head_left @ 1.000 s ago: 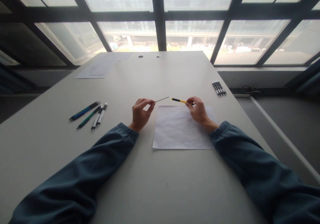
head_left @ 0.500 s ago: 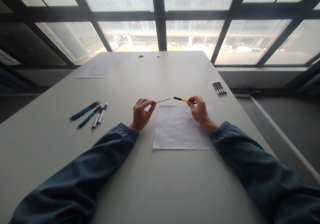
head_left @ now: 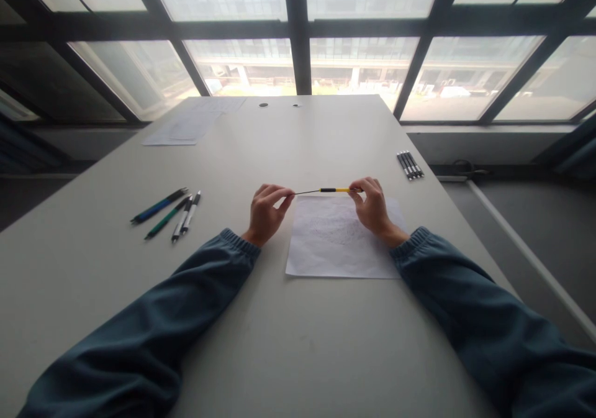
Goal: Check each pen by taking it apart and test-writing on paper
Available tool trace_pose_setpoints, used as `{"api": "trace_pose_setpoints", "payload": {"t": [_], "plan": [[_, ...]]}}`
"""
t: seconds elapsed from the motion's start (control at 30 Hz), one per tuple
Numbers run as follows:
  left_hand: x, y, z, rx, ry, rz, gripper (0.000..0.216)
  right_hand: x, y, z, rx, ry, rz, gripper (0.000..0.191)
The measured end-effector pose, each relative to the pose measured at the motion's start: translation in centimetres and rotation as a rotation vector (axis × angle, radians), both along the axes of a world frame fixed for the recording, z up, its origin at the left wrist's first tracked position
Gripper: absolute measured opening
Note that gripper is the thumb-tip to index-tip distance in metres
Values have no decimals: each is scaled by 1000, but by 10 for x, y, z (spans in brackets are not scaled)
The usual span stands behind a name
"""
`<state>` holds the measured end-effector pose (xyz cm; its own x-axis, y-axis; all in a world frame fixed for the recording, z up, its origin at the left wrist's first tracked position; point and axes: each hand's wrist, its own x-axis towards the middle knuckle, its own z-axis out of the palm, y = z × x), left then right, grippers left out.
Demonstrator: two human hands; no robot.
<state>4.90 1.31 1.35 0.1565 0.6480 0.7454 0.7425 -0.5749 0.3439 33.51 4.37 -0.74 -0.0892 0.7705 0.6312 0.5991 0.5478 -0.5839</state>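
Between the thumb and fingertips of my left hand [head_left: 269, 212] is a thin dark pen refill [head_left: 307, 192], pointing right. My right hand [head_left: 371, 205] pinches a yellow pen barrel [head_left: 342, 189] with a black grip, its grip end pointing left. The refill's right tip meets the open end of the barrel; whether it has entered cannot be made out. My fingers cover the barrel's other end. Both hands are raised about the top edge of a white paper sheet [head_left: 326, 250] with faint scribbles.
Left on the white table [head_left: 242, 331] lie a blue pen [head_left: 158, 206], a green pen [head_left: 167, 218] and two white-and-black pens [head_left: 186, 217]. Several black pens [head_left: 410, 165] sit in a row near the right edge. Papers [head_left: 181, 126] lie at the far left, before the windows.
The barrel has levelled out and the refill has tilted flatter, so the two now line up. The gap between their ends has closed.
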Motion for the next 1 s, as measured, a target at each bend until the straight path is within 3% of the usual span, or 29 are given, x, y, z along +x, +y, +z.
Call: {"api": "trace_pose_setpoints", "payload": {"t": [0.4, 0.83, 1.0], "plan": [[5, -3, 0, -57, 48, -113, 11, -8, -9, 6, 13, -150, 220, 12], [8, -4, -1, -110, -2, -207, 11, -8, -9, 4, -13, -158, 291, 11], [7, -3, -3, -128, -78, -205, 24, -8, -9, 3, 12, -148, 306, 10]]}}
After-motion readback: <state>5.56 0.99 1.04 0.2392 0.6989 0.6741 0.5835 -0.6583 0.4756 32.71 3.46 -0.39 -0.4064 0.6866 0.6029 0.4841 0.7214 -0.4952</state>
